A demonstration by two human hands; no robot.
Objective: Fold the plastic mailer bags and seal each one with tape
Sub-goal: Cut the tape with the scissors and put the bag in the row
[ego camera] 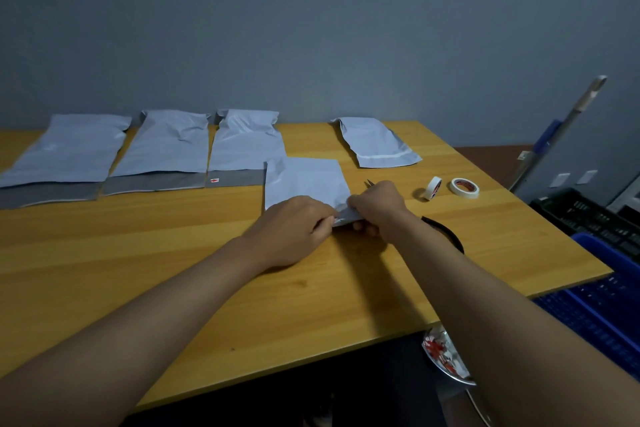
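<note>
Mailer bag (306, 180) on table (138, 253), near edge pinched by left hand (291, 229), right hand (375, 208)

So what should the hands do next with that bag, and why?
Probably press the fold flat, then reach for tape. Both the left hand and right hand pinch the near edge of the bag, and no tape shows on it; two tape rolls sit to the right.

Single head-worn wide-angle view, high above near worktop (173, 253) edge, facing forward and down toward far wall (311, 28); forearms close below.
</note>
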